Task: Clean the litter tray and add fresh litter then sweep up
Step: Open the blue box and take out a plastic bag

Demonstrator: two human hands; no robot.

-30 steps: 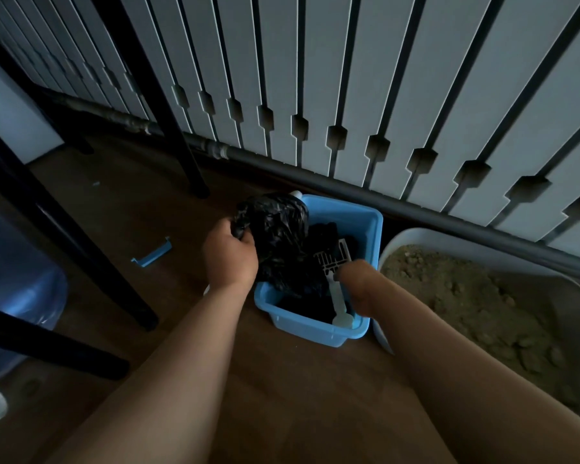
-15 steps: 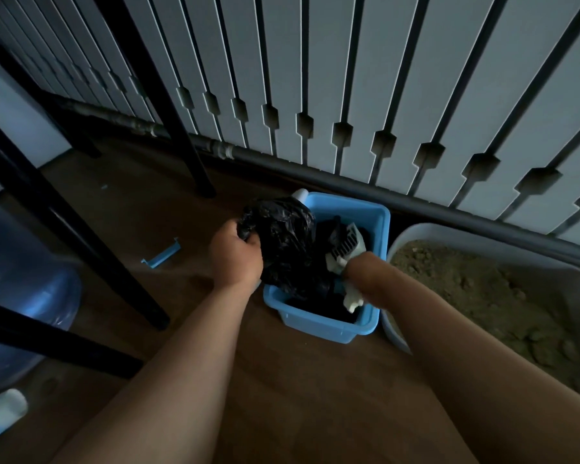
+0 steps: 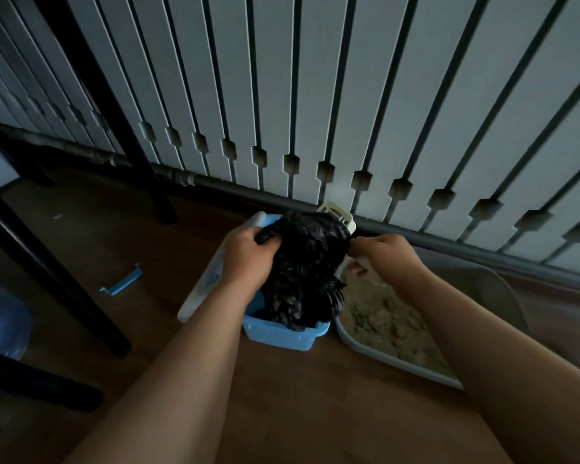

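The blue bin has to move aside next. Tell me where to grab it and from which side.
Grip the blue bin by its near rim, coming from the person's side: the lip juts out there and is bare. The litter tray crowds its right, a white piece stands against its left, and the black bag fills the top.

The tub (image 3: 282,336) sits on the floor (image 3: 282,413), just left of the litter tray (image 3: 359,344), which holds the litter (image 3: 382,316). The bag (image 3: 302,269) stands in the tub, between the left hand (image 3: 248,256) and the right hand (image 3: 385,256). The scoop (image 3: 337,214) shows behind the bag's top. Farther back, a pipe (image 3: 482,249) runs along the foot of the slatted wall (image 3: 315,95).
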